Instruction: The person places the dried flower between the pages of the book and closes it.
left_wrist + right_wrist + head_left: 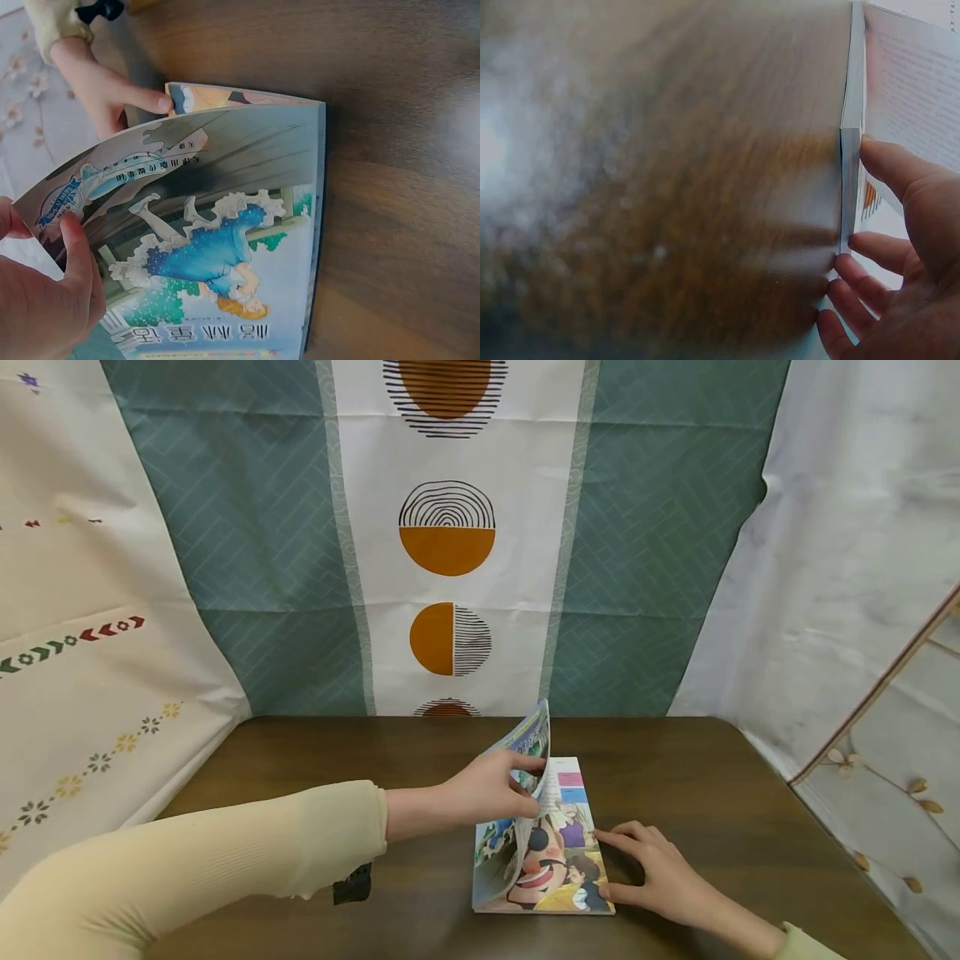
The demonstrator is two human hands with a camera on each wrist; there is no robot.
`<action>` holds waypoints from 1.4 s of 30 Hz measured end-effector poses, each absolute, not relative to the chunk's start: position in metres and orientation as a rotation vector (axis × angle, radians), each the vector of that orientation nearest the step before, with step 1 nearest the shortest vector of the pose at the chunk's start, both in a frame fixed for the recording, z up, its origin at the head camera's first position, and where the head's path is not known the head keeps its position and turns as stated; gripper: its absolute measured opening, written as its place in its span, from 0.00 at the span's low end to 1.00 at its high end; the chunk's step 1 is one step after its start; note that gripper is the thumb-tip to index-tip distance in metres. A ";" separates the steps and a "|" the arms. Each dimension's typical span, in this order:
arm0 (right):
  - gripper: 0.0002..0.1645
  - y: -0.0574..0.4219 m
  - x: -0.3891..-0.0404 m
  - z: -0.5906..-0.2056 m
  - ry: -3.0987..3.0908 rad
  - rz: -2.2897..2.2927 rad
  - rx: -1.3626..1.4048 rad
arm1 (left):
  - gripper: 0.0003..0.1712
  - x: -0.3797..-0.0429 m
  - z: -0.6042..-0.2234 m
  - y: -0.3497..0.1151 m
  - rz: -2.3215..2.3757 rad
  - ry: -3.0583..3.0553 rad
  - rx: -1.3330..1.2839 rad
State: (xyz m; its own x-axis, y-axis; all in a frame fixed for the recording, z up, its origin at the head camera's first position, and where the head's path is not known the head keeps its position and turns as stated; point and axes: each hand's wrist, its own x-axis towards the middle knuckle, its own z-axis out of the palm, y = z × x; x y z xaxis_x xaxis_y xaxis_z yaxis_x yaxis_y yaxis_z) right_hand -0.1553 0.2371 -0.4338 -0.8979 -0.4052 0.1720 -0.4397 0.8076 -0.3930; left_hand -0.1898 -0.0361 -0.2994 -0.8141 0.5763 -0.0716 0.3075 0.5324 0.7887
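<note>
A thin picture book [543, 885] lies on the brown table, its front cover [225, 247] and some leaves raised. My left hand [487, 789] grips the raised cover between thumb and fingers; in the left wrist view it bears a girl in a blue dress. Below the lifted part, a colourful page with cartoon faces shows. At the book's right edge, my right hand [660, 877] rests with thumb and fingertips touching the side. The right wrist view shows its fingers [885, 251] spread along the book's edge [850, 187], apart from one another.
The brown wooden table [300, 752] extends around the book. A patterned cloth [450, 568] hangs behind it, with pale cloths at both sides. A small black object [352, 885] shows beneath the left sleeve [225, 835].
</note>
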 end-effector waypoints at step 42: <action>0.42 0.240 -0.159 -0.436 -2.884 0.577 0.722 | 0.37 -0.190 -0.400 -0.006 1.361 2.146 0.800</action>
State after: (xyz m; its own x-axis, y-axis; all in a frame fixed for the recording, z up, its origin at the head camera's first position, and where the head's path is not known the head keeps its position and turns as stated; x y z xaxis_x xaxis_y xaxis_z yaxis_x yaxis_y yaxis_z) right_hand -0.1586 0.2396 -0.4356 -0.8803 -0.4311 0.1982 -0.4741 0.8143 -0.3348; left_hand -0.1901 -0.0064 -0.3997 -0.7180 0.6914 -0.0800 0.2222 0.3366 0.9151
